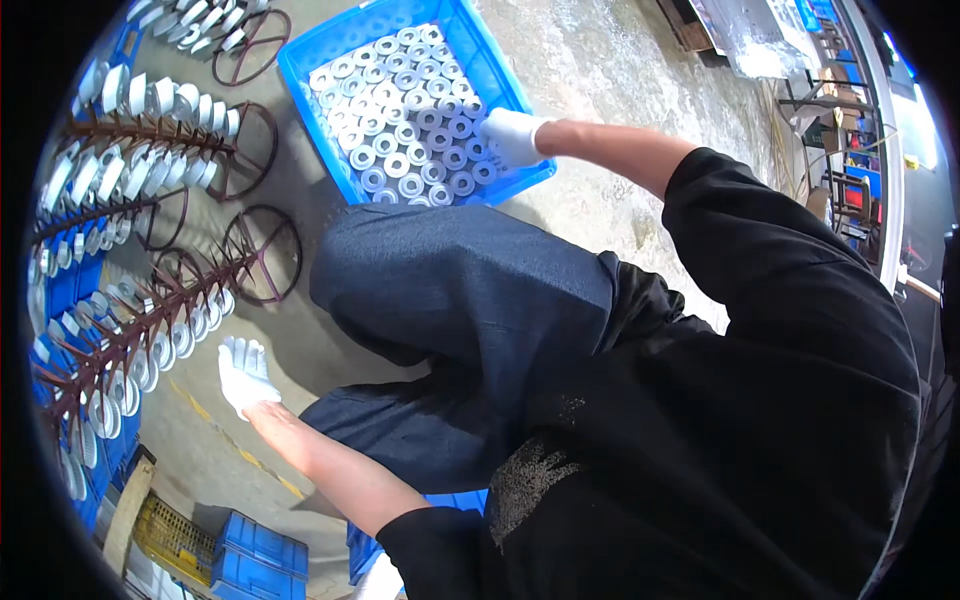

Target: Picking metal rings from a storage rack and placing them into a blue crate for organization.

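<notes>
White gloves cover both my hands. My left hand (246,376) is held out, palm showing and fingers stretched, with nothing in it. It is beside a dark red spiked rack (150,325) carrying several pale metal rings (160,350). At the right side of a blue plastic crate (325,150), my right hand (512,138) reaches down to the rings inside. Its fingertips are hard to make out against the pale parts, so I cannot tell whether it grips one. Flat grey metal rings (406,132) with round holes fill the crate in close rows.
More spiked racks with rings (150,100) stand at the left, their round wheel-like ends (262,150) toward me. A yellow basket (172,530) and a blue box (260,558) are at the lower left. Shelving with assorted items (850,140) lines the far right.
</notes>
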`<state>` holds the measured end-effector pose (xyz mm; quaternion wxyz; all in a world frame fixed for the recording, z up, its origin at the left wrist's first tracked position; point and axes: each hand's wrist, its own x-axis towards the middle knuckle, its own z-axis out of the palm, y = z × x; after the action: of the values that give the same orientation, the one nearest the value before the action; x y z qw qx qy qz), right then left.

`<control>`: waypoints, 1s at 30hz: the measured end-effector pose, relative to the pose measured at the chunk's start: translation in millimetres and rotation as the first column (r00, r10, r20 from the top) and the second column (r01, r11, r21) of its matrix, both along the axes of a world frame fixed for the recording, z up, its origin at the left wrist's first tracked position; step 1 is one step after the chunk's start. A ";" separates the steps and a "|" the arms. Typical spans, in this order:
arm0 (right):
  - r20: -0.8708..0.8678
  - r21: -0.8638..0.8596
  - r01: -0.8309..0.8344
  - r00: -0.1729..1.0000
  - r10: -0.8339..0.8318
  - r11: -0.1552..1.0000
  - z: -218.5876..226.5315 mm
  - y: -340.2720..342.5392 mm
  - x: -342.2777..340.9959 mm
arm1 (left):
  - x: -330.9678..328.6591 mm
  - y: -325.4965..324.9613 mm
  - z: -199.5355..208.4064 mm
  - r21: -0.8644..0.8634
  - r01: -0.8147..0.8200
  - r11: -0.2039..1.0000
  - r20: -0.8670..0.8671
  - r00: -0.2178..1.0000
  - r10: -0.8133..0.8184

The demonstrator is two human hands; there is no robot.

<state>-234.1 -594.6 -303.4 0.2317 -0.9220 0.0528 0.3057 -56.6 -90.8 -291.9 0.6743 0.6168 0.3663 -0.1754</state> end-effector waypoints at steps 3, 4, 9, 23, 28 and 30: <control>0.066 -0.275 -0.175 0.978 0.200 0.945 -10.7 10.8 1.0 | -4.1 3.8 2.5 0.014 -0.002 1.000 -0.002 1.000 0.002; 0.055 -0.286 -0.122 0.988 0.143 0.951 -18.7 9.3 -0.4 | -4.7 2.8 3.1 0.017 0.000 1.000 -0.003 1.000 0.000; 0.047 -0.290 0.036 0.999 -0.023 0.956 -54.5 6.7 -8.3 | -5.8 0.3 5.4 0.046 0.013 0.999 -0.005 1.000 -0.013; 0.027 -0.235 -0.105 0.993 0.115 0.966 -76.5 17.5 -8.6 | -41.2 8.2 1.4 0.204 0.080 0.976 -0.101 0.993 -0.060; 0.005 -0.111 -0.085 0.996 0.086 0.990 -74.6 15.2 -6.2 | -67.3 -16.0 12.1 0.167 0.148 0.975 -0.137 0.983 -0.126; 0.034 -0.145 -0.173 0.983 0.180 0.974 -84.7 10.6 -7.6 | -76.8 -47.4 22.9 0.195 0.174 0.965 -0.149 0.978 -0.147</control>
<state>-241.7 -584.0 -388.1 0.1391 -0.9440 -0.0133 0.2989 -133.4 -138.2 -269.0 0.5642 0.6981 0.3753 -0.2313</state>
